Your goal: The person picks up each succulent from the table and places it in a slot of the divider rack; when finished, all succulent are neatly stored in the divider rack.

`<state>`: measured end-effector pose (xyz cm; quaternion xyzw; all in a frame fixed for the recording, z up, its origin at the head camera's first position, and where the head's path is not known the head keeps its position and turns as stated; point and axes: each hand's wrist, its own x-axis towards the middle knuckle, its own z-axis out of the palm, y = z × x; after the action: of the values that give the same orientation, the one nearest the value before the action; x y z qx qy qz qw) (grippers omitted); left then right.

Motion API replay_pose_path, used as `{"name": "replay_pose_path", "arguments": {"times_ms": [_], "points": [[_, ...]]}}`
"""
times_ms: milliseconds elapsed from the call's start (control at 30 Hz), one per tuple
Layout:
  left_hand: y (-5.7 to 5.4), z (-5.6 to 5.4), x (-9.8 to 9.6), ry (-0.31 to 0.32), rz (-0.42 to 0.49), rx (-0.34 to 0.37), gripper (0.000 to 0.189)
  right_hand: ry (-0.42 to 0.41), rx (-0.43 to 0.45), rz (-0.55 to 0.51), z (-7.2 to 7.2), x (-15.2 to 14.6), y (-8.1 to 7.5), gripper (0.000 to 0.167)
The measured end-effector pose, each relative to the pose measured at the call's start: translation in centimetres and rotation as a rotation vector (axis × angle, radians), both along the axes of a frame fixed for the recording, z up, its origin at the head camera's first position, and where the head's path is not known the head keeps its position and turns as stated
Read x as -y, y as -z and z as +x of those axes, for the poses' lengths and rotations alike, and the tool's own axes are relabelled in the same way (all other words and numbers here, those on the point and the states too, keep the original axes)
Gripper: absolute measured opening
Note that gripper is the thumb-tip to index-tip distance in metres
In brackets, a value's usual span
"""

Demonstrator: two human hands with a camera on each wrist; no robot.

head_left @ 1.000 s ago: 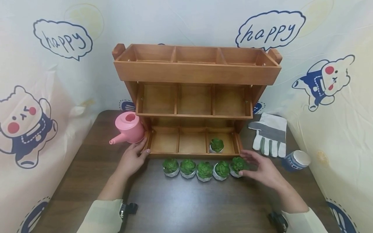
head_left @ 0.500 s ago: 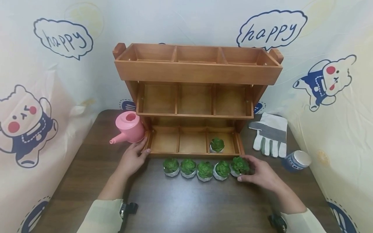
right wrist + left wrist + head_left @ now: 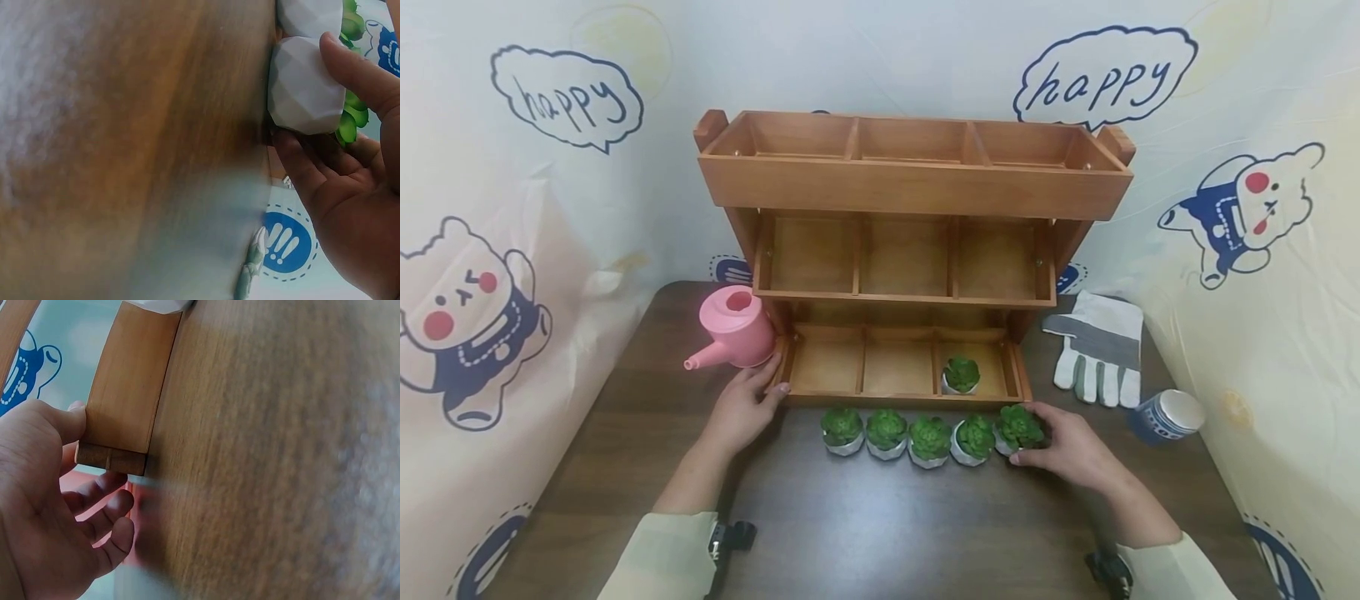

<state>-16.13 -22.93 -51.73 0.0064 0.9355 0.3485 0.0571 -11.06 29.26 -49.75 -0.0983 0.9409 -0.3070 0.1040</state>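
Observation:
A three-tier wooden plant shelf (image 3: 917, 187) stands at the table's back. My left hand (image 3: 747, 415) holds the left front corner of its bottom tier; in the left wrist view the thumb lies against the front board (image 3: 128, 381). My right hand (image 3: 1069, 446) grips the rightmost potted succulent (image 3: 1018, 427) of a row in front of the shelf. In the right wrist view, thumb and fingers lie on either side of its white faceted pot (image 3: 306, 87). Another succulent (image 3: 961, 375) sits in the bottom tier's right compartment.
Several more potted succulents (image 3: 929, 440) line up left of the gripped one. A pink watering can (image 3: 739, 325) stands beside my left hand. To the right lie a grey-white work glove (image 3: 1097, 346) and a blue-white jar (image 3: 1167, 415). A printed cloth (image 3: 880, 58) hangs behind.
My right hand has closed in on the rightmost succulent, its thumb and fingers now against the pot. The left hand stays at the shelf corner.

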Motion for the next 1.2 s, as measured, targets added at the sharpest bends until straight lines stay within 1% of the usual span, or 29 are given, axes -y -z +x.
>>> {"name": "replay_pose_path", "arguments": {"times_ms": [133,367,600,900,1200], "points": [[0.0,0.1,0.1,0.004,0.003,-0.002,0.071,0.004,-0.003,-0.004,0.0,-0.1,0.0,0.081],[-0.1,-0.1,-0.1,0.007,0.008,-0.01,0.071,-0.008,-0.065,-0.008,0.1,-0.3,-0.5,0.083],[-0.2,0.0,0.0,0.006,0.011,-0.004,0.071,0.0,-0.073,-0.027,0.0,-0.7,-1.5,0.08],[-0.2,0.0,0.0,0.006,0.009,-0.006,0.071,-0.02,-0.099,-0.038,-0.6,-0.5,-3.0,0.073],[-0.1,-0.1,0.0,0.004,0.006,-0.007,0.071,-0.023,-0.105,-0.032,-1.1,-0.2,-3.5,0.074]]}}
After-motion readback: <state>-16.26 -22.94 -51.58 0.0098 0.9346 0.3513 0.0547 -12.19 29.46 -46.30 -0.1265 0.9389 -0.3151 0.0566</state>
